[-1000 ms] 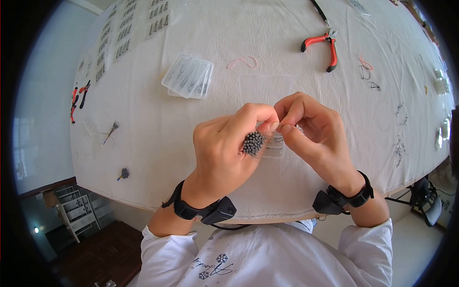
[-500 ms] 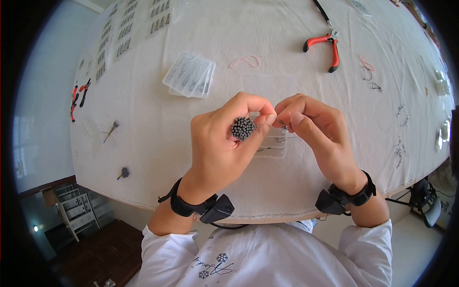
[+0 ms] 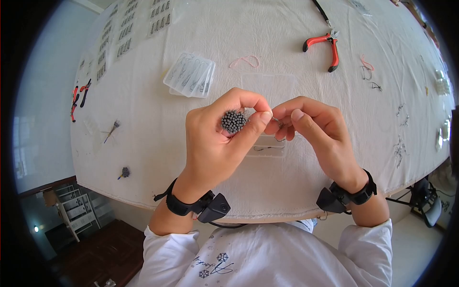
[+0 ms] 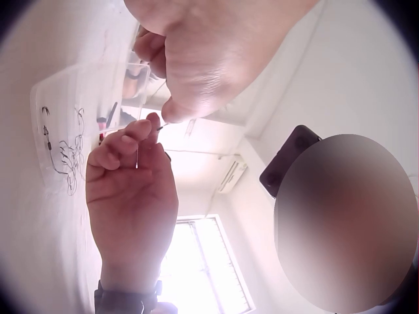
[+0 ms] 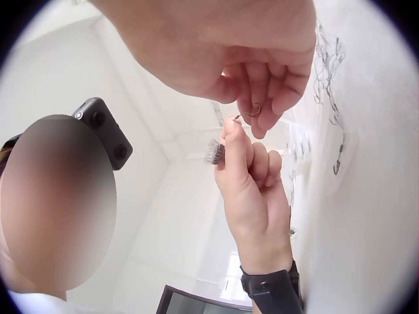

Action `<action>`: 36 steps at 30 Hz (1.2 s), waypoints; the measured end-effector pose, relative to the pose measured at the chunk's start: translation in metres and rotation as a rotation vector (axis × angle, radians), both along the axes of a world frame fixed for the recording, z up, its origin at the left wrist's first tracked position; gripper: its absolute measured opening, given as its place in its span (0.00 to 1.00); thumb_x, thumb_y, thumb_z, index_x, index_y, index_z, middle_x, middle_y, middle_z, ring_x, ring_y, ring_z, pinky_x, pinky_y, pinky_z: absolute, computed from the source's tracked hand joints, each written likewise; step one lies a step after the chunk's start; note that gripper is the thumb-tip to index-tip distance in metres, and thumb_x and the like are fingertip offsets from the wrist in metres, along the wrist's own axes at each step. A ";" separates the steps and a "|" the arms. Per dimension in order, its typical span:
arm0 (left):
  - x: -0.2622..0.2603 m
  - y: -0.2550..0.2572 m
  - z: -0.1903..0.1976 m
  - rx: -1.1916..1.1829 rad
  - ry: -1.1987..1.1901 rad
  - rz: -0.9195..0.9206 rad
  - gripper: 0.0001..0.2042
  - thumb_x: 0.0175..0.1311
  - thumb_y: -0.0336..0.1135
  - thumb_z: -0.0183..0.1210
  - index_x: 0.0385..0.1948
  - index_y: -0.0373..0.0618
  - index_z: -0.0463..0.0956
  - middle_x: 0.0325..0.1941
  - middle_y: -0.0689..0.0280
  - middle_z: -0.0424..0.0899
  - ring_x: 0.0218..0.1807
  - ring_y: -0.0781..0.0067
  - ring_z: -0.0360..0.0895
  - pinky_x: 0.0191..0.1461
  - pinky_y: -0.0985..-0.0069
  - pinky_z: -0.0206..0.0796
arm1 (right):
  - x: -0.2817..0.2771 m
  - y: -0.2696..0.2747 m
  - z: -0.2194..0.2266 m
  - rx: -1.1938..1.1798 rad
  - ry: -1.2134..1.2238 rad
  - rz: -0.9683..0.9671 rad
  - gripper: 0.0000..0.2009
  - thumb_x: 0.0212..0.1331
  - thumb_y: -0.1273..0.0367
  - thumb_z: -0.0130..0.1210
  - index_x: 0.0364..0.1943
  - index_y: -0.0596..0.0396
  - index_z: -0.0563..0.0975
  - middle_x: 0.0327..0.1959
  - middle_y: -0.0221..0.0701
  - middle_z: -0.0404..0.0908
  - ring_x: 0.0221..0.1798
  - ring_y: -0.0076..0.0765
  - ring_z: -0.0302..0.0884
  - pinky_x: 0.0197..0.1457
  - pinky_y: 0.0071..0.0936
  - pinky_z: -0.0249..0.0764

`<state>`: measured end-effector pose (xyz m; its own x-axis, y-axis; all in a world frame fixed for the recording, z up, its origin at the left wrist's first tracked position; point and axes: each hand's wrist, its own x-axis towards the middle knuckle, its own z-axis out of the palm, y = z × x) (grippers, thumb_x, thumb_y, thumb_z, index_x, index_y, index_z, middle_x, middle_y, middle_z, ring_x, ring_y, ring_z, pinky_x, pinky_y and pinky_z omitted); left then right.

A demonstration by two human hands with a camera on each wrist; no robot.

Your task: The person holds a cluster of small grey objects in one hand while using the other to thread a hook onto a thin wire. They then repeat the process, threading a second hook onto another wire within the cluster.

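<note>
The left hand (image 3: 210,138) has its fingers curled round a bundle of dark, grey-tipped thin pieces (image 3: 234,122), whose round end faces up. Its thumb and index fingertip pinch one end of a small curved metal hook (image 5: 252,114). Facing it, the right hand (image 3: 320,126) has bent fingers around the hook's other end; their exact contact is partly hidden. In the left wrist view the right hand (image 4: 131,203) shows its palm below the left hand (image 4: 209,59). Under the hands lies a clear box (image 3: 270,154) with dark wire hooks inside.
Stacked clear cases (image 3: 189,76) and a pink loop (image 3: 245,61) lie beyond the hands. Red-handled pliers (image 3: 333,50) are at the back right, with loose wire pieces (image 3: 399,150) along the right. Two small bundles (image 3: 125,172) (image 3: 114,125) lie at left.
The left hand has shifted left with its bundle, away from the box. The right thumb has parted from the index fingertip, and more of the box shows between the hands.
</note>
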<state>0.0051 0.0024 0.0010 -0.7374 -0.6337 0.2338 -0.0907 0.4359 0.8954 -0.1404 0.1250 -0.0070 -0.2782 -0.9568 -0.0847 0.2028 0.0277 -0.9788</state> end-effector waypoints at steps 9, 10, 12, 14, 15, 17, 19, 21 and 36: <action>0.004 -0.005 0.003 0.099 0.055 -0.125 0.04 0.61 0.28 0.61 0.31 0.40 0.75 0.29 0.74 0.75 0.25 0.92 0.59 0.29 0.89 0.51 | 0.001 -0.001 0.001 0.012 0.062 -0.036 0.13 0.70 0.69 0.45 0.46 0.62 0.78 0.39 0.29 0.83 0.36 0.19 0.77 0.37 0.17 0.69; 0.004 -0.007 0.003 0.102 0.079 -0.148 0.04 0.61 0.28 0.60 0.30 0.40 0.75 0.30 0.73 0.76 0.26 0.92 0.60 0.30 0.89 0.52 | 0.001 -0.001 0.005 0.031 0.084 -0.055 0.12 0.69 0.69 0.45 0.46 0.62 0.78 0.40 0.28 0.83 0.35 0.18 0.77 0.36 0.17 0.69; 0.005 -0.013 0.006 0.094 0.012 -0.194 0.03 0.59 0.28 0.59 0.29 0.41 0.73 0.32 0.71 0.76 0.27 0.90 0.62 0.32 0.88 0.54 | 0.000 -0.001 0.006 0.040 0.122 -0.113 0.12 0.69 0.69 0.46 0.45 0.61 0.78 0.40 0.27 0.82 0.33 0.17 0.77 0.34 0.16 0.68; 0.005 -0.016 0.010 0.171 -0.058 -0.227 0.03 0.58 0.28 0.58 0.29 0.42 0.72 0.32 0.70 0.77 0.28 0.88 0.65 0.34 0.88 0.57 | -0.003 -0.001 0.004 0.019 0.153 -0.185 0.11 0.68 0.69 0.46 0.43 0.60 0.78 0.40 0.27 0.82 0.32 0.17 0.77 0.32 0.16 0.68; 0.005 -0.016 0.014 0.252 -0.093 -0.236 0.03 0.57 0.28 0.58 0.29 0.42 0.72 0.33 0.69 0.77 0.29 0.87 0.66 0.34 0.88 0.57 | -0.004 0.000 0.005 0.021 0.147 -0.219 0.10 0.67 0.70 0.47 0.42 0.60 0.78 0.39 0.27 0.82 0.30 0.16 0.75 0.32 0.16 0.68; 0.007 -0.018 0.015 0.345 -0.167 -0.257 0.03 0.57 0.27 0.57 0.29 0.42 0.72 0.33 0.68 0.78 0.30 0.86 0.69 0.35 0.88 0.59 | -0.007 -0.001 0.004 0.006 0.159 -0.219 0.10 0.66 0.69 0.48 0.42 0.60 0.78 0.39 0.27 0.81 0.29 0.16 0.73 0.31 0.16 0.67; 0.009 -0.021 0.011 0.364 -0.240 -0.281 0.03 0.58 0.26 0.57 0.29 0.41 0.72 0.32 0.67 0.79 0.31 0.85 0.72 0.35 0.87 0.60 | -0.010 -0.001 0.005 0.043 0.183 -0.194 0.09 0.65 0.70 0.49 0.41 0.61 0.78 0.37 0.26 0.81 0.28 0.16 0.72 0.31 0.16 0.67; 0.007 -0.018 0.006 0.365 -0.258 -0.266 0.02 0.58 0.25 0.57 0.30 0.41 0.72 0.31 0.68 0.79 0.32 0.85 0.74 0.34 0.86 0.62 | -0.013 -0.001 0.008 0.133 0.217 -0.137 0.08 0.63 0.71 0.51 0.39 0.61 0.79 0.33 0.26 0.81 0.28 0.16 0.70 0.31 0.17 0.67; 0.003 -0.005 -0.002 -0.299 -0.448 -0.329 0.09 0.49 0.28 0.65 0.32 0.45 0.76 0.30 0.66 0.83 0.32 0.67 0.82 0.35 0.73 0.71 | -0.023 0.005 0.017 0.234 0.672 0.090 0.03 0.54 0.75 0.55 0.31 0.61 0.77 0.23 0.33 0.76 0.24 0.28 0.69 0.30 0.25 0.68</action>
<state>0.0078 -0.0024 -0.0012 -0.9500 -0.3121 -0.0111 -0.2474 0.7303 0.6368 -0.1630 0.1296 0.0103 -0.2631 -0.9562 -0.1284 -0.4551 0.2404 -0.8574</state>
